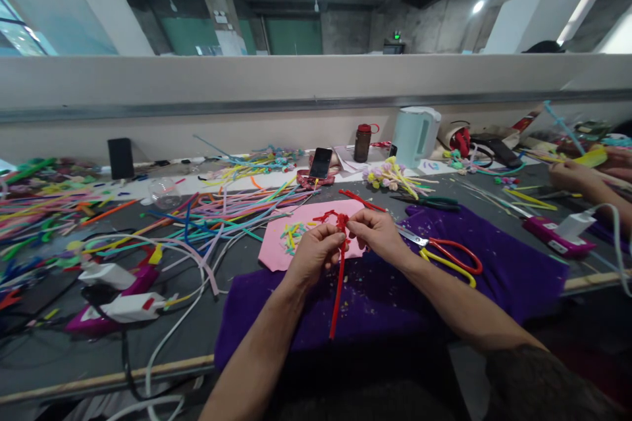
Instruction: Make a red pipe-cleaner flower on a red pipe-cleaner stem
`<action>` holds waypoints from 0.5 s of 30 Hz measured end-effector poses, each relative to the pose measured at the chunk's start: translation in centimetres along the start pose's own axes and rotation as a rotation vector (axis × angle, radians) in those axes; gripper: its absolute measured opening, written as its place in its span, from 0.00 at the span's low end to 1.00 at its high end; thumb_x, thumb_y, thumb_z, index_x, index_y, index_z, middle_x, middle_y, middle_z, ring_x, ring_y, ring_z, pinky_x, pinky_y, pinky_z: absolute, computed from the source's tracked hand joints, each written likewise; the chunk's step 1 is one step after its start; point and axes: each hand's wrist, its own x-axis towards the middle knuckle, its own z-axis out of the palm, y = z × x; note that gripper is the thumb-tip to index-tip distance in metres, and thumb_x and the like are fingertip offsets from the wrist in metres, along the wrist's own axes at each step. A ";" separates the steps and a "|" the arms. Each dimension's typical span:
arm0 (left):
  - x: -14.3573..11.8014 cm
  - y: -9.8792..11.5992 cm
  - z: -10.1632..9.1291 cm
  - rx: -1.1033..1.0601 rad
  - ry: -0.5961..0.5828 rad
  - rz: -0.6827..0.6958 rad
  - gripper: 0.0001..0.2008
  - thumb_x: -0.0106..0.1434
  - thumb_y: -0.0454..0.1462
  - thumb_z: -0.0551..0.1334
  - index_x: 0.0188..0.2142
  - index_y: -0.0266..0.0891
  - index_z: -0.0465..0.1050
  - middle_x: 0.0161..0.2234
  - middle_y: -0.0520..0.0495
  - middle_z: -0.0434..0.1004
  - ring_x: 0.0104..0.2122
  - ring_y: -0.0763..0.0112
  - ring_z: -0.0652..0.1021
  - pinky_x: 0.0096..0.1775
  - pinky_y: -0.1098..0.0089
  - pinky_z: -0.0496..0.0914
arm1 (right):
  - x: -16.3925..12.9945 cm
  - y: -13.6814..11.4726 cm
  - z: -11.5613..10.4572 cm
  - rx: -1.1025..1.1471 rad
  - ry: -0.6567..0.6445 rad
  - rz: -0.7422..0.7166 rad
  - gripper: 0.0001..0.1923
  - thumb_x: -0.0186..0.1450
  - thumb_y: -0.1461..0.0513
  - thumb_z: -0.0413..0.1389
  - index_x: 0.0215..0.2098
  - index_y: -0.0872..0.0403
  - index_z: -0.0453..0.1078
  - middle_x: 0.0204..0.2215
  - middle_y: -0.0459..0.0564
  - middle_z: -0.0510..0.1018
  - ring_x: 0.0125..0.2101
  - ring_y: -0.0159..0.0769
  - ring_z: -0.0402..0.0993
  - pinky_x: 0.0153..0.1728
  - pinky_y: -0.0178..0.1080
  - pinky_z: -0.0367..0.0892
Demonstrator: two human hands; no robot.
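Red pipe cleaners (338, 296) are pinched between my two hands, their long ends hanging down over a purple cloth (385, 306). My left hand (316, 251) grips them from the left with thumb and fingers closed. From the right, my right hand (378, 233) pinches the looped upper part. Under and behind the hands lies a pink sheet (274, 247) bearing short yellow and mint cut pieces (291, 237). More red pipe cleaners (363, 200) rest just beyond the sheet. Scissors with red and yellow handles (451, 256) lie beside my right forearm.
Loose coloured pipe cleaners (237, 207) spread over the table's left. Power strips (118, 302) with white cables lie front left. Behind stand a phone (320, 163), a brown bottle (362, 145) and a pale kettle (416, 137). Dark-handled pliers (434, 202) lie nearby. Another person's hands (577, 174) work at right.
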 end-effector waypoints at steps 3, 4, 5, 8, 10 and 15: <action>0.0 -0.1 0.0 0.022 -0.002 0.010 0.11 0.50 0.41 0.63 0.26 0.35 0.66 0.21 0.51 0.73 0.12 0.84 0.64 0.12 0.81 0.53 | 0.0 0.0 0.0 0.007 -0.005 0.002 0.11 0.58 0.56 0.54 0.25 0.56 0.66 0.14 0.41 0.68 0.13 0.24 0.63 0.13 0.27 0.56; 0.0 -0.1 0.0 0.025 0.000 0.011 0.11 0.50 0.41 0.63 0.26 0.36 0.66 0.21 0.51 0.73 0.12 0.83 0.65 0.12 0.81 0.53 | 0.0 0.0 0.0 0.011 -0.005 0.001 0.11 0.58 0.56 0.54 0.25 0.56 0.66 0.14 0.41 0.68 0.13 0.24 0.63 0.13 0.27 0.56; 0.0 -0.1 0.0 0.023 0.004 0.011 0.11 0.50 0.41 0.63 0.26 0.36 0.66 0.21 0.51 0.73 0.12 0.84 0.65 0.12 0.81 0.53 | 0.0 0.0 -0.1 0.014 -0.007 0.000 0.11 0.58 0.56 0.54 0.25 0.56 0.66 0.14 0.41 0.67 0.13 0.24 0.62 0.13 0.27 0.56; 0.1 -0.1 -0.1 -0.008 0.011 0.009 0.11 0.49 0.41 0.64 0.25 0.35 0.66 0.20 0.51 0.72 0.11 0.84 0.64 0.12 0.81 0.52 | -0.1 0.0 0.0 0.005 -0.025 -0.014 0.13 0.59 0.56 0.52 0.24 0.57 0.67 0.13 0.42 0.67 0.12 0.23 0.61 0.13 0.27 0.55; 0.3 -0.1 -0.3 -0.044 0.011 0.009 0.11 0.48 0.41 0.64 0.25 0.35 0.66 0.19 0.52 0.72 0.11 0.84 0.63 0.12 0.80 0.51 | 0.0 0.0 0.0 -0.007 -0.032 -0.022 0.16 0.61 0.55 0.50 0.24 0.57 0.68 0.14 0.43 0.69 0.12 0.22 0.60 0.14 0.28 0.55; 0.3 0.2 -0.9 -0.153 -0.045 -0.080 0.09 0.49 0.39 0.62 0.24 0.36 0.64 0.16 0.54 0.68 0.10 0.85 0.59 0.12 0.80 0.47 | 0.4 0.2 -1.1 -0.030 -0.038 -0.012 0.16 0.60 0.54 0.51 0.36 0.58 0.70 0.22 0.46 0.73 0.15 0.24 0.63 0.16 0.29 0.58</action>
